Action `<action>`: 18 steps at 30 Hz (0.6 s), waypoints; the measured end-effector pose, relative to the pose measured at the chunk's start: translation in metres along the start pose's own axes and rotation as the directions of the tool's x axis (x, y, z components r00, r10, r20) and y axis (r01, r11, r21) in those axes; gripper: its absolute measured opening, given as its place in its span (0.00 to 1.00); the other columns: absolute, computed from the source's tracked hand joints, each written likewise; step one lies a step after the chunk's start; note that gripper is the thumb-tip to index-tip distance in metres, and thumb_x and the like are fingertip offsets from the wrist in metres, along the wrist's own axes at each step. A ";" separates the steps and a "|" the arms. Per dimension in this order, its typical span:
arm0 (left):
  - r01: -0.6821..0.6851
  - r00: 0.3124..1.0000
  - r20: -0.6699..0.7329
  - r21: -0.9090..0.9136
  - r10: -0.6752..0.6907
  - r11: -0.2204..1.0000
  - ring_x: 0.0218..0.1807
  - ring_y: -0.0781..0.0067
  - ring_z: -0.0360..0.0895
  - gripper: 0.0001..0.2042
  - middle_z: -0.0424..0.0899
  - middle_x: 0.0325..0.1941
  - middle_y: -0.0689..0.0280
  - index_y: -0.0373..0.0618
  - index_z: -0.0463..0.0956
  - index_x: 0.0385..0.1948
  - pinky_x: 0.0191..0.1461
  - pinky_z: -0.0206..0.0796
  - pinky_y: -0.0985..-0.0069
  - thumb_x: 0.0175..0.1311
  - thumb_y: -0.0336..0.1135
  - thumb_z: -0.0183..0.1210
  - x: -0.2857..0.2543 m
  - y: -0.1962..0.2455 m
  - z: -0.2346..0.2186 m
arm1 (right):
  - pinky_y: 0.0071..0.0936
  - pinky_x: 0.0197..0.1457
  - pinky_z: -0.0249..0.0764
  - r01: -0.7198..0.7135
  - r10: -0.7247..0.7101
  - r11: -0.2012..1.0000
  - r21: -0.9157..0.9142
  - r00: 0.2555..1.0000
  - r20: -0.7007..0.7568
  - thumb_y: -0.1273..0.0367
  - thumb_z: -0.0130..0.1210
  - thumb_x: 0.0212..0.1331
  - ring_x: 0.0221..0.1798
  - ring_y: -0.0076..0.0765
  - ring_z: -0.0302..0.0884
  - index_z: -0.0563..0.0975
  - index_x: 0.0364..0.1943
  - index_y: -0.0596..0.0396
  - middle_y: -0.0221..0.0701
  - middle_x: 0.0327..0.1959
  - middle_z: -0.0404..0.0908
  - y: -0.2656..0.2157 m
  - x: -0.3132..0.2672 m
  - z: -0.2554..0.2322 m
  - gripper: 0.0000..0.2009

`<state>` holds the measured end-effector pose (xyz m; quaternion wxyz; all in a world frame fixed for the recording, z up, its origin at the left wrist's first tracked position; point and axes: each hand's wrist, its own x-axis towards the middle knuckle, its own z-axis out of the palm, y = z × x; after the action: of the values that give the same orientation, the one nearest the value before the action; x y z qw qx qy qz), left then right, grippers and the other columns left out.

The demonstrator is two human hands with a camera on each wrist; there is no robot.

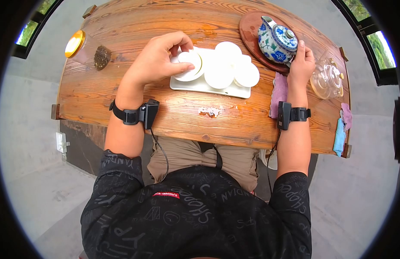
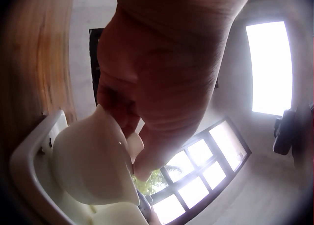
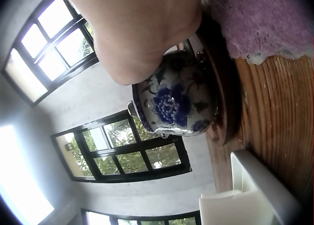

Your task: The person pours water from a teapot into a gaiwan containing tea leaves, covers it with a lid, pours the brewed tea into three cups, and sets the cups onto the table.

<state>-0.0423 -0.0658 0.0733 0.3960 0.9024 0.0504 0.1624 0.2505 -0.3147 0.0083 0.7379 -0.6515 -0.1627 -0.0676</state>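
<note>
My left hand [image 1: 159, 59] pinches the small white lid [image 1: 188, 61] between thumb and fingers, over a white bowl [image 1: 185, 77] at the left end of a white tray [image 1: 210, 89]. In the left wrist view, the left hand [image 2: 162, 73] reaches down to the rim of the flared white bowl [image 2: 91, 159]. My right hand [image 1: 301, 67] grips the handle side of a blue-and-white floral teapot [image 1: 277, 42], which is on a round brown tray [image 1: 248, 31]. The right wrist view shows the teapot [image 3: 171, 102] upright beneath the right hand [image 3: 142, 29]; its handle is mostly hidden.
White cups [image 1: 247, 75] share the white tray. To the right are a glass teapot [image 1: 327, 80], a purple cloth [image 1: 279, 95] and a blue cloth [image 1: 339, 137]. A jar with a yellow lid [image 1: 75, 44] lies at the left. Water [image 1: 211, 112] wets the table's front.
</note>
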 end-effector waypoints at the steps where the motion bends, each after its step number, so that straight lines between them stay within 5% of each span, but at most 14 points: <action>1: -0.014 1.000 0.006 0.030 0.014 0.999 0.34 0.76 0.69 0.18 0.79 0.36 0.69 0.41 0.78 0.39 0.40 0.65 0.78 0.47 0.33 0.74 0.000 -0.001 -0.001 | 0.16 0.35 0.65 -0.002 0.002 1.000 0.001 1.000 -0.002 0.61 0.58 0.71 0.32 0.14 0.68 0.79 0.35 0.58 0.22 0.30 0.79 0.000 0.000 0.000 0.13; 5: -0.093 0.996 0.007 0.089 0.093 0.992 0.41 0.72 0.70 0.20 0.78 0.40 0.67 0.41 0.76 0.38 0.49 0.65 0.75 0.45 0.34 0.74 0.000 -0.004 -0.008 | 0.16 0.34 0.65 0.003 -0.003 1.000 0.022 1.000 0.001 0.61 0.58 0.70 0.31 0.14 0.68 0.79 0.35 0.58 0.22 0.29 0.79 0.002 0.001 0.000 0.13; 7: -0.090 0.996 0.006 0.090 0.090 0.992 0.44 0.69 0.72 0.22 0.78 0.41 0.65 0.42 0.76 0.40 0.51 0.68 0.73 0.44 0.36 0.75 -0.002 -0.004 -0.012 | 0.13 0.27 0.56 0.008 -0.008 0.999 0.052 1.000 -0.005 0.60 0.60 0.68 0.25 0.11 0.61 0.78 0.34 0.58 0.17 0.23 0.72 0.000 0.000 0.002 0.14; 13: -0.048 0.997 0.057 0.110 0.042 0.993 0.54 0.62 0.75 0.29 0.78 0.48 0.62 0.44 0.75 0.47 0.59 0.70 0.66 0.42 0.40 0.78 -0.005 0.002 -0.018 | 0.13 0.25 0.55 0.029 -0.028 0.998 0.049 1.000 -0.014 0.60 0.60 0.68 0.24 0.09 0.60 0.78 0.34 0.58 0.16 0.22 0.71 -0.001 0.000 0.004 0.14; 18: -0.033 0.990 0.140 0.048 0.026 0.998 0.60 0.56 0.72 0.33 0.75 0.55 0.59 0.47 0.72 0.52 0.64 0.67 0.63 0.41 0.40 0.78 -0.014 0.003 -0.017 | 0.15 0.34 0.64 -0.018 0.018 0.999 0.028 1.000 -0.003 0.60 0.59 0.69 0.31 0.13 0.67 0.79 0.34 0.57 0.20 0.28 0.78 0.002 0.001 0.000 0.14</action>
<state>-0.0615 -0.0591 0.0826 0.3732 0.9218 0.0132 0.1038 0.2522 -0.3143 0.0071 0.7479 -0.6423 -0.1567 -0.0596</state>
